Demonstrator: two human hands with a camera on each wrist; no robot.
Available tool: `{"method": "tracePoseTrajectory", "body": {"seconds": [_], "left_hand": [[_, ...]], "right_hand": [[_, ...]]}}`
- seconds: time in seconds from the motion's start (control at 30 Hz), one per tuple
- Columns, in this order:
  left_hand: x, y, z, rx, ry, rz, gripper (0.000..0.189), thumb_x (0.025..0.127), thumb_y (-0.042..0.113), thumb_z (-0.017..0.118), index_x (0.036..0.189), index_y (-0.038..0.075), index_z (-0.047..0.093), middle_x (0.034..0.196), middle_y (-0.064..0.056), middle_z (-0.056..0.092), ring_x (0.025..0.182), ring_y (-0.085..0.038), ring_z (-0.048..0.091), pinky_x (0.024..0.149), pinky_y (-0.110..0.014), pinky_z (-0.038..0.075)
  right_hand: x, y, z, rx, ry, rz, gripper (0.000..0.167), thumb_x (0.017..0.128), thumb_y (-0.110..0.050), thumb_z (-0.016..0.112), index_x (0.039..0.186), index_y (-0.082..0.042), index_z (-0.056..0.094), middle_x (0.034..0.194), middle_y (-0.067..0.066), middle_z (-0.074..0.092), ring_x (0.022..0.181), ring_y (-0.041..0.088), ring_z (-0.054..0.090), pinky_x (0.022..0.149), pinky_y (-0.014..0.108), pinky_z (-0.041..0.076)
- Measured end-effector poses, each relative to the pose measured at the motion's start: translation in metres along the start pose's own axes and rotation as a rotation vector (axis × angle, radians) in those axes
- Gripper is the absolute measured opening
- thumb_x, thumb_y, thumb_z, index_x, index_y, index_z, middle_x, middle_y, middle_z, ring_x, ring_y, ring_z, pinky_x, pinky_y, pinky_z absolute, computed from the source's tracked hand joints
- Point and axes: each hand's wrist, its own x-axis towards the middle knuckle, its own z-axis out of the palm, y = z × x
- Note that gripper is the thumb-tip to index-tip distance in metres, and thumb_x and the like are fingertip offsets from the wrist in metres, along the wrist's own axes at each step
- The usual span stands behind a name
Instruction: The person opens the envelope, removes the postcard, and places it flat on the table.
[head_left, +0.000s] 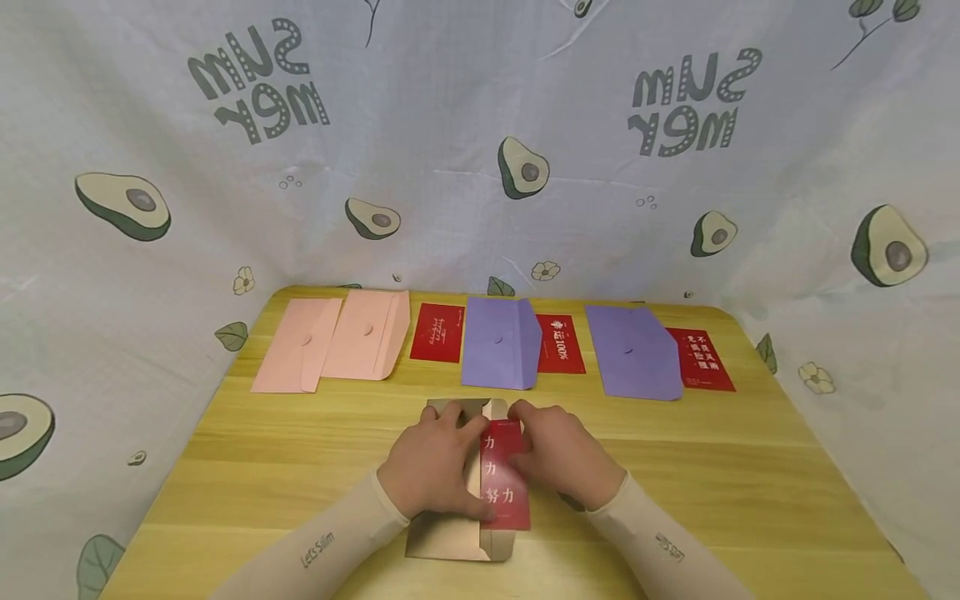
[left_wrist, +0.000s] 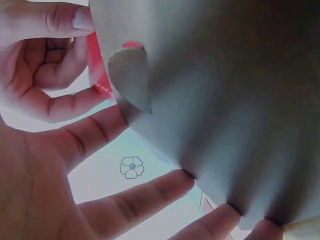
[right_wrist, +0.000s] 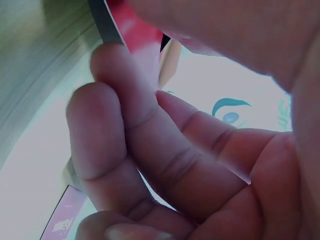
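A beige envelope (head_left: 442, 537) is near the table's front middle, its flap side facing right. A red card (head_left: 504, 475) with white characters lies part way across the envelope's mouth, its left part hidden. My left hand (head_left: 431, 467) grips the envelope, fingertips along the far edge and thumb near the card's lower end. In the left wrist view, spread fingers (left_wrist: 142, 197) meet the envelope's edge (left_wrist: 172, 145), and a curved notch shows red inside. My right hand (head_left: 566, 450) pinches the card's right side; its curled fingers (right_wrist: 110, 115) touch the edge in the right wrist view.
Along the back of the wooden table (head_left: 315, 500) lie two pink envelopes (head_left: 288, 350) (head_left: 363, 333), two purple envelopes (head_left: 491, 346) (head_left: 630, 354) and three red cards (head_left: 437, 333) (head_left: 561, 343) (head_left: 702, 358). A white avocado-print cloth (head_left: 450, 100) hangs behind.
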Motion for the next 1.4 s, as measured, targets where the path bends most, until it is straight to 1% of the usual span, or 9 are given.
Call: {"method": "tracePoseTrajectory", "body": {"seconds": [0.17, 0.3, 0.4, 0.5, 0.7, 0.87, 1.03, 1.2, 1.4], "left_hand": [[-0.002, -0.001, -0.001, -0.005, 0.017, -0.006, 0.108, 0.052, 0.086, 0.083, 0.138, 0.026, 0.059, 0.129, -0.012, 0.06, 0.105, -0.039, 0.059, 0.065, -0.043, 0.058], [-0.004, -0.004, -0.003, -0.031, 0.018, -0.024, 0.112, 0.052, 0.086, 0.083, 0.142, 0.026, 0.057, 0.133, -0.013, 0.059, 0.115, -0.044, 0.057, 0.072, -0.048, 0.061], [-0.007, -0.009, -0.005, -0.039, 0.019, -0.044, 0.115, 0.051, 0.086, 0.083, 0.145, 0.024, 0.057, 0.135, -0.013, 0.058, 0.117, -0.046, 0.057, 0.073, -0.049, 0.061], [-0.016, -0.02, -0.007, -0.018, 0.026, -0.069, 0.117, 0.05, 0.088, 0.083, 0.145, 0.023, 0.058, 0.134, -0.014, 0.058, 0.115, -0.046, 0.057, 0.072, -0.049, 0.061], [-0.036, -0.041, -0.011, 0.007, 0.048, -0.109, 0.112, 0.049, 0.088, 0.083, 0.138, 0.023, 0.06, 0.13, -0.013, 0.06, 0.115, -0.046, 0.058, 0.069, -0.052, 0.06], [-0.055, -0.063, -0.015, 0.042, 0.042, -0.144, 0.114, 0.048, 0.088, 0.082, 0.14, 0.024, 0.06, 0.135, -0.014, 0.059, 0.118, -0.048, 0.058, 0.071, -0.053, 0.06], [-0.073, -0.086, -0.026, 0.062, 0.03, -0.163, 0.116, 0.047, 0.088, 0.083, 0.141, 0.024, 0.06, 0.138, -0.013, 0.058, 0.118, -0.045, 0.058, 0.073, -0.052, 0.06], [-0.083, -0.106, -0.037, 0.079, -0.008, -0.152, 0.114, 0.047, 0.084, 0.086, 0.141, 0.025, 0.059, 0.138, -0.009, 0.056, 0.116, -0.041, 0.056, 0.068, -0.047, 0.058], [-0.093, -0.122, -0.04, 0.089, -0.087, -0.141, 0.112, 0.048, 0.081, 0.088, 0.14, 0.025, 0.058, 0.136, -0.008, 0.055, 0.116, -0.04, 0.055, 0.066, -0.046, 0.057]], "right_hand": [[-0.002, 0.001, -0.005, 0.003, -0.001, -0.043, 0.048, 0.08, -0.017, 0.088, 0.12, -0.01, 0.063, 0.06, -0.014, 0.051, 0.052, 0.005, 0.049, 0.051, 0.027, 0.046], [-0.005, 0.003, -0.011, 0.064, -0.001, -0.048, 0.05, 0.08, -0.018, 0.09, 0.121, -0.01, 0.061, 0.062, -0.015, 0.053, 0.052, 0.005, 0.051, 0.052, 0.027, 0.048], [-0.007, 0.005, -0.016, 0.113, 0.003, -0.055, 0.051, 0.081, -0.019, 0.092, 0.121, -0.012, 0.061, 0.067, -0.015, 0.057, 0.055, 0.005, 0.054, 0.055, 0.027, 0.05], [-0.005, 0.004, -0.016, 0.152, 0.014, -0.082, 0.052, 0.082, -0.02, 0.092, 0.123, -0.013, 0.061, 0.072, -0.016, 0.059, 0.06, 0.004, 0.057, 0.059, 0.026, 0.053], [0.0, 0.005, -0.013, 0.211, 0.045, -0.148, 0.052, 0.083, -0.02, 0.093, 0.124, -0.017, 0.06, 0.076, -0.017, 0.064, 0.066, 0.003, 0.059, 0.063, 0.026, 0.053], [0.006, 0.0, -0.008, 0.226, 0.019, -0.158, 0.053, 0.082, -0.022, 0.093, 0.123, -0.018, 0.059, 0.076, -0.017, 0.063, 0.064, 0.004, 0.058, 0.06, 0.027, 0.051], [0.019, -0.009, 0.001, 0.234, 0.005, -0.185, 0.053, 0.082, -0.021, 0.094, 0.119, -0.018, 0.057, 0.074, -0.016, 0.063, 0.062, 0.004, 0.058, 0.059, 0.027, 0.052], [0.035, -0.021, 0.012, 0.21, -0.019, -0.202, 0.05, 0.082, -0.02, 0.094, 0.117, -0.015, 0.058, 0.071, -0.016, 0.062, 0.061, 0.002, 0.058, 0.062, 0.027, 0.052], [0.053, -0.041, 0.025, 0.101, -0.096, -0.146, 0.052, 0.081, -0.027, 0.094, 0.118, -0.012, 0.061, 0.069, -0.013, 0.06, 0.059, 0.007, 0.057, 0.061, 0.029, 0.05]]}}
